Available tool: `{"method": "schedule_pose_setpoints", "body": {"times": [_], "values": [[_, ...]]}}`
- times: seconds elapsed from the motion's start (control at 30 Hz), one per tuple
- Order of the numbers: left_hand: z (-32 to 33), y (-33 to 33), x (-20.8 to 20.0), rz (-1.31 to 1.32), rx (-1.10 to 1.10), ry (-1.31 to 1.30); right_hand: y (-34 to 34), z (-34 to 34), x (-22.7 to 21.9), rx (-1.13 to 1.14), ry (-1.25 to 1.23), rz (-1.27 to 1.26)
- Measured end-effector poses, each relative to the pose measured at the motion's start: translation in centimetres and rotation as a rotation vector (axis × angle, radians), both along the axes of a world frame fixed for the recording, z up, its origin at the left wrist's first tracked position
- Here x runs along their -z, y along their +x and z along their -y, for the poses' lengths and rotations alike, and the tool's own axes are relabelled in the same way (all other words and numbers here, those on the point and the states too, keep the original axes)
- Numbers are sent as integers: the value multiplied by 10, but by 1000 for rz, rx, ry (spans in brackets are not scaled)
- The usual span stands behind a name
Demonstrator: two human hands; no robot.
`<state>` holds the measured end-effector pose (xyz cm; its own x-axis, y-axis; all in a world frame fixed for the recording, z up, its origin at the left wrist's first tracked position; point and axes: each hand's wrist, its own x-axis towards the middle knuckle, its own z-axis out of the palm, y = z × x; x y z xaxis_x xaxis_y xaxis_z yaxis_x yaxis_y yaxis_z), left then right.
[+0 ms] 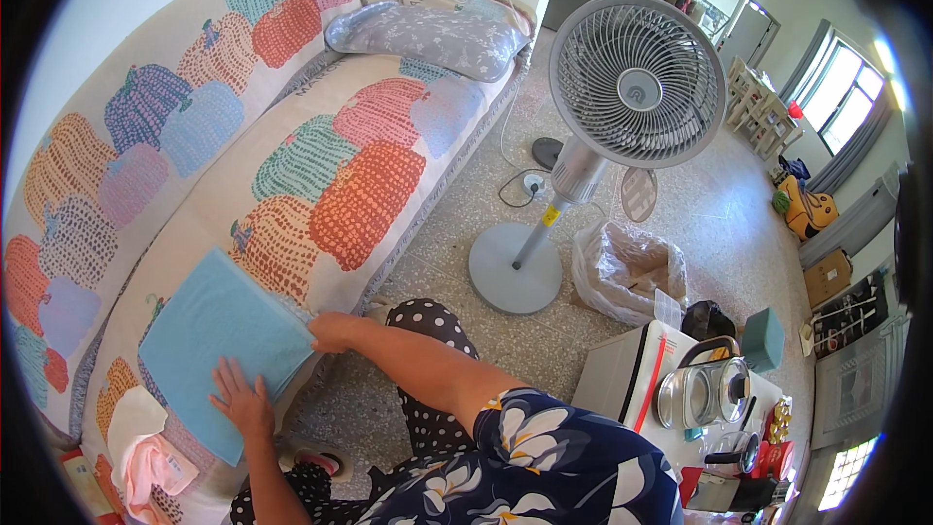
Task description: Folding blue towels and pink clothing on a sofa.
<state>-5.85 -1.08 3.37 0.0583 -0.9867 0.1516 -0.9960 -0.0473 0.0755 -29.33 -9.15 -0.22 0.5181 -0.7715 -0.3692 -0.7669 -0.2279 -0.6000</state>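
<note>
A light-blue folded cloth [209, 326] lies flat on the seat of a sofa [335, 87] with a pumpkin-patterned cover. My left hand [243, 401] rests on the cloth's near part, palm down with the fingers spread. At the cloth's right corner, my right hand [333, 332] is closed on the edge; its fingertips are partly hidden. To the left of my left hand, a pink and cream cloth [157, 457] lies crumpled on the sofa.
A grey pillow [428, 39] lies at the sofa's far end. Right of the sofa stands a grey fan [515, 267] on a round base. Beyond my right arm are a plastic-lined bin [630, 277] and a white table [617, 369] bearing a glass kettle [702, 397].
</note>
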Motion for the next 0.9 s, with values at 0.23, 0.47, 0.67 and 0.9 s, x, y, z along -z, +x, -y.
{"method": "schedule_pose_setpoints", "body": {"times": [0.23, 0.47, 0.67, 0.9], "values": [[8, 47, -4, 127, -212, 130, 4, 2, -14, -41, 2, -25], [-18, 131, 18, 264, -390, 110, 1, -1, -23, -29, 57, -30], [-49, 171, 27, 240, -344, 169, 0, -3, -20, -23, 48, -15], [-109, 167, -12, -58, -252, 276, 16, -7, -2, -18, -151, 109]]}}
